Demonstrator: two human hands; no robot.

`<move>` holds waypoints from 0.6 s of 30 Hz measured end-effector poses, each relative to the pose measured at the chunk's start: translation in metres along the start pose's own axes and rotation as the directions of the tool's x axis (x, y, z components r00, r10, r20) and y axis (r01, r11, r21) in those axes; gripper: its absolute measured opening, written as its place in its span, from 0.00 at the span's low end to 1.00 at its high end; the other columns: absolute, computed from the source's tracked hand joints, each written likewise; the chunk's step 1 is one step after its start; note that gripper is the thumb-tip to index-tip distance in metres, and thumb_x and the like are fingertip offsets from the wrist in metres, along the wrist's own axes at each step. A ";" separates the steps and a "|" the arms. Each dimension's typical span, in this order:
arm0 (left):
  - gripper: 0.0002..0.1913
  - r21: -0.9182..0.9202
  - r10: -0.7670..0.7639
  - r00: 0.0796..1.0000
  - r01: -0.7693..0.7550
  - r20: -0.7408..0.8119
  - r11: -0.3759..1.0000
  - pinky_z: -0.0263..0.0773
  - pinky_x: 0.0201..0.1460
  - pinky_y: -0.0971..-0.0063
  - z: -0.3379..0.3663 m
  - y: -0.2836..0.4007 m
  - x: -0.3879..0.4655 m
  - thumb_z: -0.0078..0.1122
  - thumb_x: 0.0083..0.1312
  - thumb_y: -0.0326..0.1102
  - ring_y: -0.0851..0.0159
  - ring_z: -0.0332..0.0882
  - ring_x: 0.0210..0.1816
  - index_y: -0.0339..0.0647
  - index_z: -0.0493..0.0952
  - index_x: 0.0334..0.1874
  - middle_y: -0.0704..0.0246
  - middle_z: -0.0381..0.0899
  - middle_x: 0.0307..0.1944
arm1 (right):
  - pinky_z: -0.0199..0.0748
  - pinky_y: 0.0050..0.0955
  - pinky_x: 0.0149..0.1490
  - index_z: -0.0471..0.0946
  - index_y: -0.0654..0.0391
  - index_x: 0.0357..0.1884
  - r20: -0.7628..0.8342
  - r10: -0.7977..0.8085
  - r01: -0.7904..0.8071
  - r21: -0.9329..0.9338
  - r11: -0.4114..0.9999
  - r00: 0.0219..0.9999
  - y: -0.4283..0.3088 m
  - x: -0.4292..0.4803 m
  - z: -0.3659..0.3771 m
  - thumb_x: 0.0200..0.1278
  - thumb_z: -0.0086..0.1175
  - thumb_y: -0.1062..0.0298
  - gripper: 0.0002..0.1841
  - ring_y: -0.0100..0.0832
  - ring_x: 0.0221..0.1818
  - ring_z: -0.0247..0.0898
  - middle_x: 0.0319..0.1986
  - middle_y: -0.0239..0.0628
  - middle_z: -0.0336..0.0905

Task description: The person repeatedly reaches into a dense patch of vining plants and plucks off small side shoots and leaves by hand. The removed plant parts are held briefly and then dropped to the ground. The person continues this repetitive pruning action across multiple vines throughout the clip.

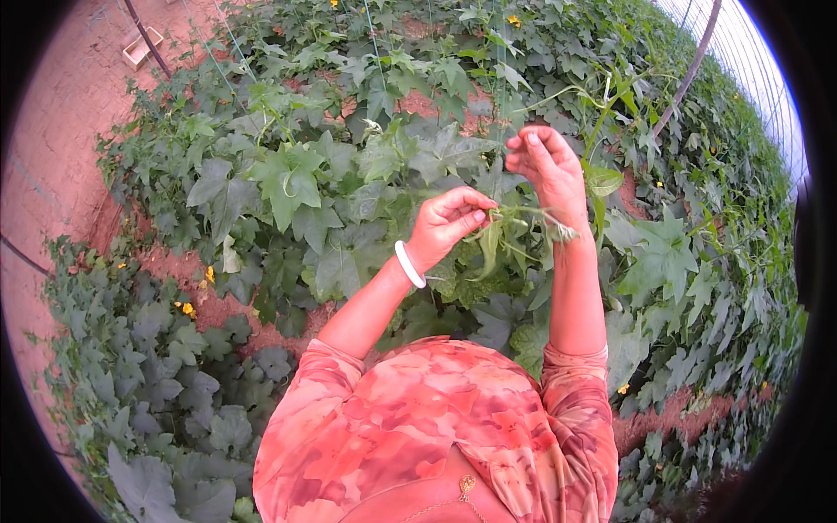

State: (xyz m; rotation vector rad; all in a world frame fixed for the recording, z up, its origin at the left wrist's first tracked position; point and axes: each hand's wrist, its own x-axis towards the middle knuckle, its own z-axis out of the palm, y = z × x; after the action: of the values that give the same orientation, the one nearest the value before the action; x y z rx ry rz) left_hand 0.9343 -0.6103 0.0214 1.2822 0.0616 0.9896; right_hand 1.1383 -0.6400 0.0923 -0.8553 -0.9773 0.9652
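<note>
My left hand (451,222), with a white bangle (410,265) on its wrist, pinches a cut or loose-looking vine shoot (490,245) between thumb and fingertips. The shoot's thin stems and young leaves trail right, and a wilted leaf tip (561,230) crosses in front of my right wrist. Higher up, my right hand (549,163) has its fingers curled beside a thin green hanging string (501,85). Whether those fingers grip the string or a tendril cannot be made out. A thick vine stem (598,127) climbs just right of that hand.
Dense lobed-leaf vines (288,183) surround me, with strips of reddish soil (222,307) between rows. More strings (373,39) hang ahead. A slanted pole (690,72) stands at right, before the translucent greenhouse wall (758,72). At far left, a shallow box (142,49) sits on a dirt path (59,124).
</note>
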 end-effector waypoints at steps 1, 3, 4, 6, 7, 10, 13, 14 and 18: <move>0.09 0.046 0.007 0.999 -0.005 -0.044 0.999 0.76 0.58 0.75 0.000 -0.002 -0.002 0.59 0.71 0.19 0.70 0.80 0.53 0.32 0.81 0.51 0.67 0.83 0.50 | 0.79 0.26 0.52 0.79 0.56 0.50 0.006 0.002 -0.002 0.010 1.000 1.000 0.006 -0.005 -0.007 0.74 0.59 0.64 0.09 0.24 0.39 0.79 0.40 0.33 0.84; 0.10 0.119 0.055 0.994 -0.044 -0.093 0.992 0.76 0.59 0.75 -0.001 -0.006 -0.003 0.60 0.71 0.20 0.70 0.81 0.53 0.32 0.81 0.53 0.67 0.83 0.51 | 0.75 0.24 0.47 0.79 0.56 0.49 -0.111 0.123 -0.134 -0.098 0.986 0.986 0.017 -0.021 -0.020 0.73 0.60 0.64 0.09 0.21 0.39 0.77 0.40 0.30 0.83; 0.13 0.086 0.064 0.995 -0.057 -0.074 0.995 0.78 0.59 0.74 -0.003 -0.007 -0.003 0.60 0.71 0.19 0.68 0.84 0.51 0.32 0.80 0.56 0.65 0.84 0.52 | 0.74 0.23 0.46 0.79 0.56 0.49 -0.112 0.154 -0.171 -0.167 0.971 0.982 0.022 -0.029 -0.026 0.73 0.60 0.65 0.09 0.20 0.39 0.76 0.39 0.29 0.83; 0.13 0.149 0.063 0.992 -0.047 -0.109 0.988 0.79 0.58 0.74 -0.002 -0.009 -0.002 0.60 0.71 0.19 0.67 0.85 0.50 0.32 0.80 0.56 0.65 0.85 0.51 | 0.70 0.22 0.44 0.79 0.56 0.49 -0.036 0.195 -0.198 -0.267 0.943 0.980 0.027 -0.045 -0.032 0.72 0.61 0.65 0.09 0.19 0.39 0.74 0.40 0.27 0.82; 0.13 0.174 0.063 0.990 -0.042 -0.122 0.984 0.80 0.58 0.74 0.000 -0.010 -0.003 0.60 0.70 0.18 0.67 0.85 0.49 0.32 0.80 0.56 0.65 0.85 0.51 | 0.68 0.21 0.43 0.79 0.55 0.49 -0.002 0.240 -0.228 -0.309 0.923 0.971 0.027 -0.053 -0.032 0.71 0.61 0.65 0.09 0.18 0.39 0.73 0.40 0.26 0.82; 0.13 0.286 0.144 0.984 -0.109 -0.104 0.952 0.81 0.56 0.74 0.003 -0.011 0.000 0.61 0.69 0.17 0.66 0.86 0.48 0.33 0.82 0.54 0.64 0.86 0.49 | 0.68 0.20 0.47 0.79 0.56 0.50 0.110 0.184 -0.158 -0.214 0.964 0.977 0.026 -0.062 -0.024 0.72 0.60 0.66 0.09 0.17 0.41 0.73 0.41 0.23 0.81; 0.13 0.437 0.219 0.974 -0.177 -0.047 0.882 0.82 0.54 0.74 0.003 -0.008 0.002 0.61 0.67 0.15 0.66 0.86 0.48 0.33 0.83 0.52 0.64 0.86 0.49 | 0.68 0.20 0.49 0.80 0.57 0.48 0.129 0.179 -0.145 -0.239 0.960 0.975 0.018 -0.060 -0.016 0.75 0.57 0.64 0.08 0.16 0.42 0.72 0.40 0.23 0.81; 0.13 0.450 0.224 0.973 -0.178 -0.052 0.875 0.82 0.53 0.74 0.003 -0.007 0.002 0.62 0.66 0.15 0.67 0.86 0.48 0.34 0.85 0.50 0.64 0.87 0.47 | 0.70 0.20 0.49 0.80 0.58 0.47 0.137 0.202 -0.159 -0.274 0.949 0.970 0.016 -0.058 -0.013 0.75 0.56 0.65 0.08 0.17 0.42 0.72 0.40 0.25 0.81; 0.12 0.540 0.241 0.970 -0.195 -0.016 0.819 0.81 0.52 0.75 0.002 -0.002 0.003 0.64 0.65 0.16 0.68 0.86 0.47 0.34 0.85 0.49 0.64 0.88 0.45 | 0.69 0.20 0.44 0.80 0.57 0.43 0.168 0.285 -0.206 -0.375 0.904 0.944 0.006 -0.053 -0.010 0.74 0.58 0.61 0.09 0.15 0.39 0.70 0.37 0.25 0.81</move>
State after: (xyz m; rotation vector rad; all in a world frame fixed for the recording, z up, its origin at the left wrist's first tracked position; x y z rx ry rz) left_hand 0.9383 -0.6103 0.0222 1.7911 0.2792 1.2797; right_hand 1.1331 -0.6889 0.0688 -1.2157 -1.2797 1.1372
